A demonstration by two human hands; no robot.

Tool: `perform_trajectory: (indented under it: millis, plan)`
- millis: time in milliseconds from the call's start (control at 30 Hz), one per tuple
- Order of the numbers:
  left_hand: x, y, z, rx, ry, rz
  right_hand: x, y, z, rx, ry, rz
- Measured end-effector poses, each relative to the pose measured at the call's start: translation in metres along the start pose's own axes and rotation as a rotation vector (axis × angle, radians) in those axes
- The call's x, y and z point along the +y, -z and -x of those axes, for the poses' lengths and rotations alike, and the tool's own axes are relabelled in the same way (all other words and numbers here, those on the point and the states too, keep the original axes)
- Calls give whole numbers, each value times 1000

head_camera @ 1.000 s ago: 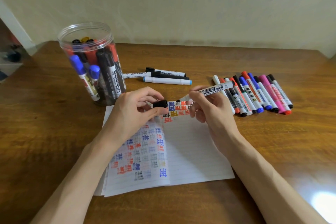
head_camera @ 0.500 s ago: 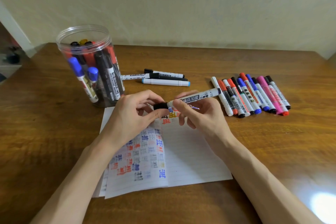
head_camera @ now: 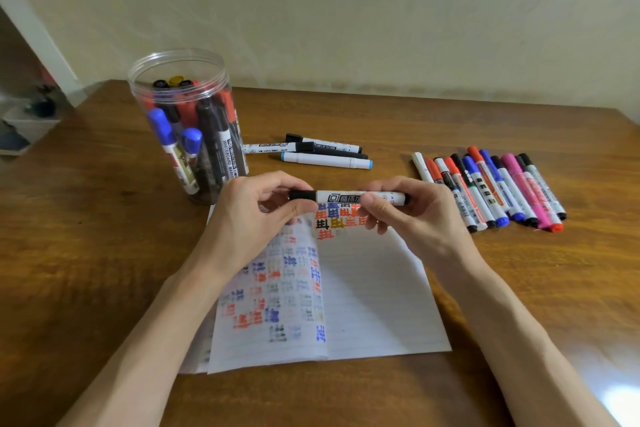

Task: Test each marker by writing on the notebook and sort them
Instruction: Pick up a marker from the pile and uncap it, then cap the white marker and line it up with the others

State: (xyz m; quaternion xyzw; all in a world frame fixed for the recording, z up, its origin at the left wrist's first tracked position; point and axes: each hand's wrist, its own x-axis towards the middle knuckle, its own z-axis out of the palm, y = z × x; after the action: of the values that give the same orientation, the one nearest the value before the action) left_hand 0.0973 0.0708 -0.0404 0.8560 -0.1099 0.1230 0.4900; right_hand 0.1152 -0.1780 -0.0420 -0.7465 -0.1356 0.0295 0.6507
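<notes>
Both bare forearms reach in from the near side, converging. The left grip (head_camera: 255,218) pinches the marker (head_camera: 346,198) by its left end; the right grip (head_camera: 414,218) curls round its right end.

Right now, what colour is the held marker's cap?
Black cap on the white marker; head view.

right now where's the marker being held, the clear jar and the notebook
held marker (head_camera: 337,198), head view, white barrel
clear jar (head_camera: 179,51), head view, back rim
notebook (head_camera: 374,288), head view, blank right page
</notes>
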Motion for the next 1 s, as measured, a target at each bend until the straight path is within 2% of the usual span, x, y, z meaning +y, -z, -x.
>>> perform_trajectory:
  millis: [267, 400, 500, 600, 667, 834, 900, 1000]
  plan:
    - [-6, -8, 0, 4, 2, -41, 5, 1, -2, -28, 58, 138]
    - [-7, -13, -2, -3, -38, -75, 5, 7, -6, -97, 83, 318]
    - [-5, -15, -4, -8, -39, -69, 9, 6, -6, -57, 141, 543]
    - [-2, -16, -7, -34, 24, -70, 9, 9, -7, -1, 158, 613]
    - [1, -17, -10, -95, 81, -140, 11, 14, -10, 92, 112, 658]
    - [16, -21, -22, -281, 177, -485, 25, 29, -14, 469, 25, 846]
    - [20, -25, -31, -279, 169, -565, 28, 31, -16, 547, 20, 919]
    - [23, -40, -44, -178, 119, -628, 28, 32, -19, 587, 4, 971]
